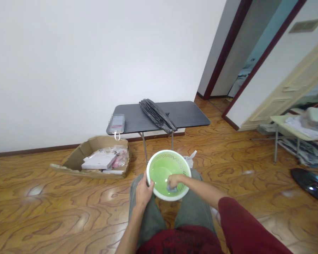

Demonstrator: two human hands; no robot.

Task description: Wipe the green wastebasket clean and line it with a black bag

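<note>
A green plastic basket (159, 171) with a white rim and a perforated upper wall rests on my lap, tilted so that I look into it. My left hand (143, 190) grips its rim at the left, with the thumb over the edge and the fingers on the outside. Inside the basket, my right hand (172, 181) is closed on a bluish-grey cloth (171, 189). The cloth is bunched under the fingers against the lower inner wall. Much of it is hidden by the hand.
Ahead stands a dark folding table (185, 111) bearing a folded black plastic bag (157, 115) and a blurred packet (118, 123). An open cardboard box (79, 155) with white packages is on the floor at left. A white bag (190, 160) lies behind the basket. At right is a small table (281, 121).
</note>
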